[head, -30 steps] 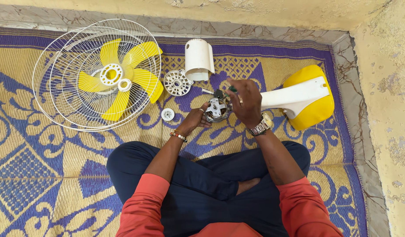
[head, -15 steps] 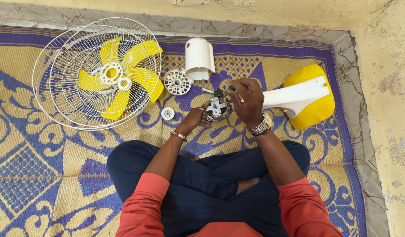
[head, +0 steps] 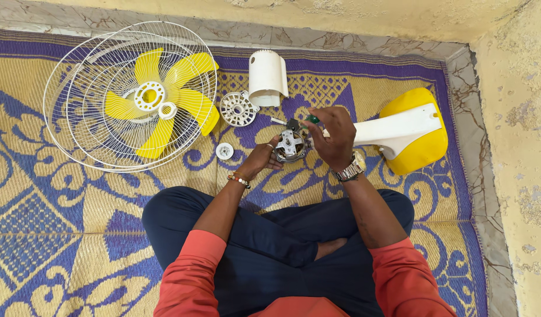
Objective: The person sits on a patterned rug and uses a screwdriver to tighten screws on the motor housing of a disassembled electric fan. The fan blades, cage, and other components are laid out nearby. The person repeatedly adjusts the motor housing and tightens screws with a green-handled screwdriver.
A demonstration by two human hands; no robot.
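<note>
My left hand (head: pixel 260 159) is cupping the fan motor (head: pixel 290 145) from the side and below, fingers closed around its rim, so the round metal body is staying put just above the mat (head: pixel 59 235) in front of my crossed legs. My right hand (head: pixel 336 136) is closing from above on a green-handled screwdriver (head: pixel 311 119), fingers pinched around the handle; the tip is hidden behind my fingers, so I cannot tell exactly where it is meeting the motor. I am holding the motor with its flat face turned up toward me, which is keeping the bracket and centre in plain sight. Its shaft axis is pointing roughly up at the camera; no long side is showing from here.

The loose parts are lying well apart on the far side, out of my way: the wire guard (head: pixel 129 94) with the yellow blade (head: pixel 159 97) inside it at the left, a white slotted disc (head: pixel 237 108), a small white cap (head: pixel 224 151), and the white motor cover (head: pixel 267 76). The yellow base (head: pixel 420 149) with its white neck (head: pixel 394 126) is lying on its side at my right, the neck pointing toward the motor.
</note>
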